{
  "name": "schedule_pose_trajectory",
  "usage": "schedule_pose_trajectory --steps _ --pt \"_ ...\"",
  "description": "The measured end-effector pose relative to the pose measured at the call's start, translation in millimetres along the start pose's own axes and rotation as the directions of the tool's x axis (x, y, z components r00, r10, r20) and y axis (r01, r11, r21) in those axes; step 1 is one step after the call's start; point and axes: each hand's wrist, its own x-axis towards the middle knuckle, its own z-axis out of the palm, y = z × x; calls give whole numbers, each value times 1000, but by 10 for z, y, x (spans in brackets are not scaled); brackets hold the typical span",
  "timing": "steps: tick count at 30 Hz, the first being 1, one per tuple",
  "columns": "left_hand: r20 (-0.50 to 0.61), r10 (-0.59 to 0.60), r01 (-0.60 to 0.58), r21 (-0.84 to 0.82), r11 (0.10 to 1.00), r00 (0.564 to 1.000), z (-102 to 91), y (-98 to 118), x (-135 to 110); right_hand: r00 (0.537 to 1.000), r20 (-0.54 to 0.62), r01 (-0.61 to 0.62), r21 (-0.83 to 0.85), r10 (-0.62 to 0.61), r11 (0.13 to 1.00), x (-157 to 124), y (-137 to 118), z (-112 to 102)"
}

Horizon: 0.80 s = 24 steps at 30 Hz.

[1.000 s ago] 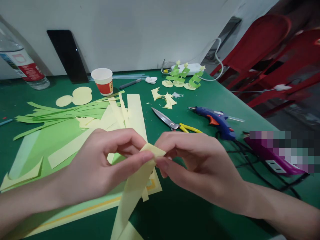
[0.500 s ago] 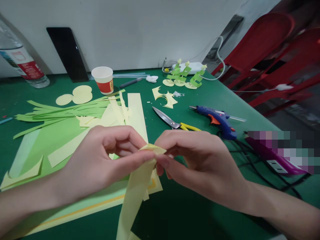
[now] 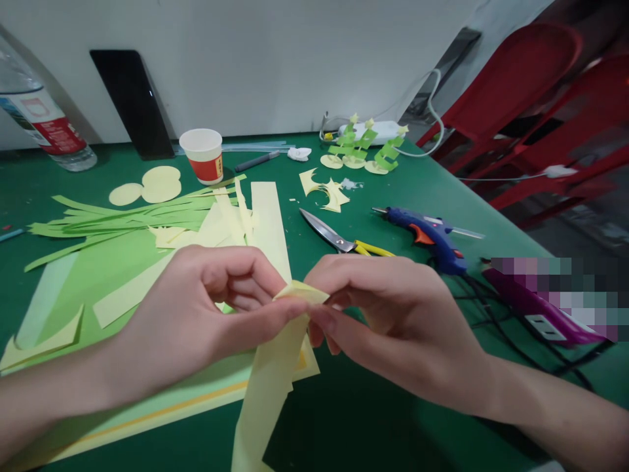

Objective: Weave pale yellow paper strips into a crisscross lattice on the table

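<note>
Left hand (image 3: pixel 206 314): thumb and index pinched on the folded end of the pale yellow paper strip (image 3: pixel 275 373). Right hand (image 3: pixel 393 314): fingertips pinched at the fold's right corner. Strip's between both, over the worktop (image 3: pixel 363 413); long axis near-left to far-right, folded tip pointing right.

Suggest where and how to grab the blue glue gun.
Likely by the handle, right hand coming from the near right: the glue gun lies on its side, handle slanting toward the wearer, nozzle pointing left and away, clear of that grip.
</note>
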Motion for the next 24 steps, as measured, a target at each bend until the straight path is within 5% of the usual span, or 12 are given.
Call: schedule_pose_trajectory --steps 12,19,24 --pt "-29 -2 4 83 997 1000 0 13 -10 1000 12 -16 38 15 999 8 -3 -5" --pt "9 -4 4 50 999 1000 -16 -22 51 955 69 -296 278 288 914 46 21 -49" --pt "-18 29 -25 179 984 999 -57 -84 106 928 47 -359 386 371 850 100 102 -117"
